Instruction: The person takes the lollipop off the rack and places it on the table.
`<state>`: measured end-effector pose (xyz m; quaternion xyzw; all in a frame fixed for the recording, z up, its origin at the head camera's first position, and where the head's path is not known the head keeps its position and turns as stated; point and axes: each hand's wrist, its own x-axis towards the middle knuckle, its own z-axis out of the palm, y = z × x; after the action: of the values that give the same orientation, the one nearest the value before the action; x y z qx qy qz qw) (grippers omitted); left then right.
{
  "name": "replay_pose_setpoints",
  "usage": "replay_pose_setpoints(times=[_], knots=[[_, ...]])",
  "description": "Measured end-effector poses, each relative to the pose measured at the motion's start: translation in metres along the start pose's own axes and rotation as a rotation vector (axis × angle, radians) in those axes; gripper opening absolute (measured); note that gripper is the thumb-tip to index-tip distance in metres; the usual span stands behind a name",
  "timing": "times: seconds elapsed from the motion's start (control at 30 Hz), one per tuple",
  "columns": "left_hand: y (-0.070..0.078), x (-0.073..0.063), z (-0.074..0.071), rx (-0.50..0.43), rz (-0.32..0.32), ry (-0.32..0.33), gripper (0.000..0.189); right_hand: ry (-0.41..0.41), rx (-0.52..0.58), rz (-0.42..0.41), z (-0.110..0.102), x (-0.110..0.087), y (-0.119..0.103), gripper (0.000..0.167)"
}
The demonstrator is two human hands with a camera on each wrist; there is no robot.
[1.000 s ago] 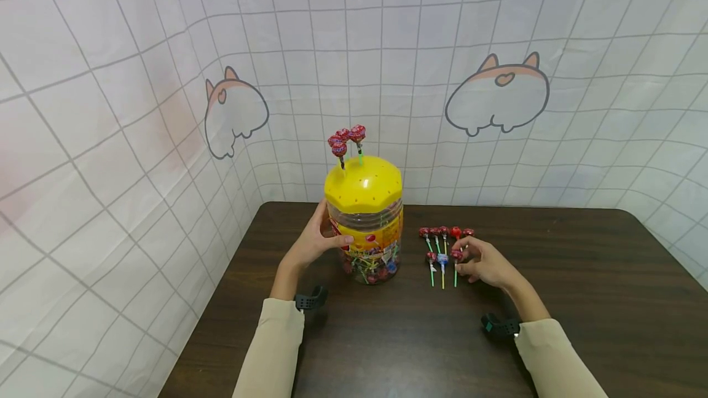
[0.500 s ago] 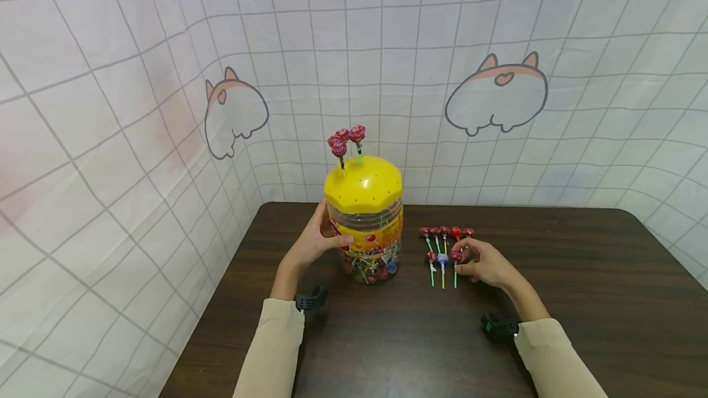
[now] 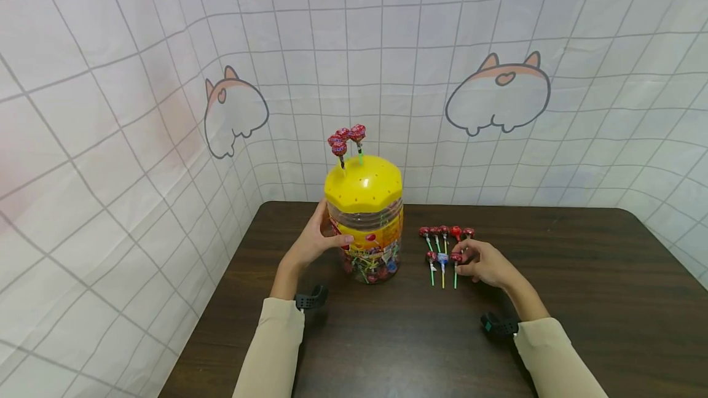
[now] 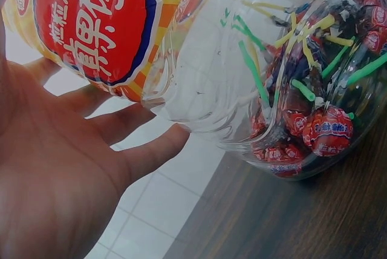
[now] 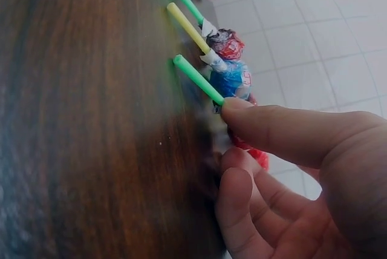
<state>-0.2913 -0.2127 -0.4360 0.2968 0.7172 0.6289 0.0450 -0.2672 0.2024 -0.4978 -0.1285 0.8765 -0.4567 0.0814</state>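
Observation:
A large clear jar of lollipops stands upright on the table, topped by a yellow lid with small holes. My left hand holds its left side, thumb across the front label and fingers spread along the side and back. Several red-wrapped lollipops stick up from the lid's back left. My right hand pinches a red lollipop near the top of its green stick; the thumb partly hides its head. Beside it lie a blue lollipop and another red one.
Behind the front lollipops lies a back row of red lollipops, partly covered by my right fingers. The dark wooden table ends at a white gridded cloth. Lollipops with green and yellow sticks fill the jar's bottom.

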Motion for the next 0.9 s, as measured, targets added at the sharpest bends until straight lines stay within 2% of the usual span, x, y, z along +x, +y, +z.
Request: replay_pose_setpoints(times=[0.23,0.53,0.9], knots=[[0.0,0.0,0.0,0.009,0.004,0.005,0.095,0.002,0.009,0.021,0.002,-0.001,-0.004,0.037],[-0.003,0.001,-0.001,0.01,-0.002,0.009,0.094,0.002,0.009,0.008,0.002,-0.002,-0.005,0.038],[-0.004,0.002,-0.001,-0.01,0.003,-0.001,0.094,-0.039,0.033,-0.006,-0.01,-0.005,-0.007,0.04]])
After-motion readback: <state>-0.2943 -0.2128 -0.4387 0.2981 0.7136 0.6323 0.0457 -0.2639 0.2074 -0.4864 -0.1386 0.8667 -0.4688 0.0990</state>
